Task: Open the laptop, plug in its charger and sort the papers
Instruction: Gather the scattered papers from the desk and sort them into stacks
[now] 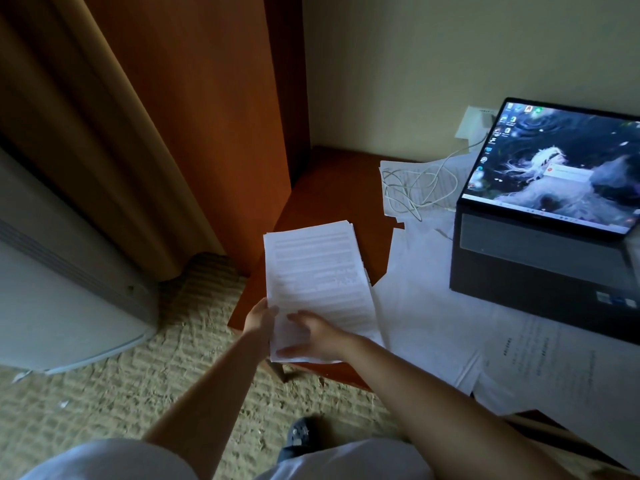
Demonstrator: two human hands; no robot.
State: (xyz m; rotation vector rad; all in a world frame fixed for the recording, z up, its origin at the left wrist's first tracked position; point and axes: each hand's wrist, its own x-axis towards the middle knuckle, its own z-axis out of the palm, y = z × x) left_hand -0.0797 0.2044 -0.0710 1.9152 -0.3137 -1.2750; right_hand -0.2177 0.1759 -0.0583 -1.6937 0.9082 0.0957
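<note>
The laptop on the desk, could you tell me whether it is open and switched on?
Open and on: the laptop has its lid raised, and its screen glows with a desktop wallpaper and icons.

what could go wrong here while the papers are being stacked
1. The paper stack overhangs the near corner of the table, held only at its near end by the left hand and right hand; sheets may slide to the carpet.
2. The white cable lies looped over loose papers; pulling those could tug the laptop charger.
</note>
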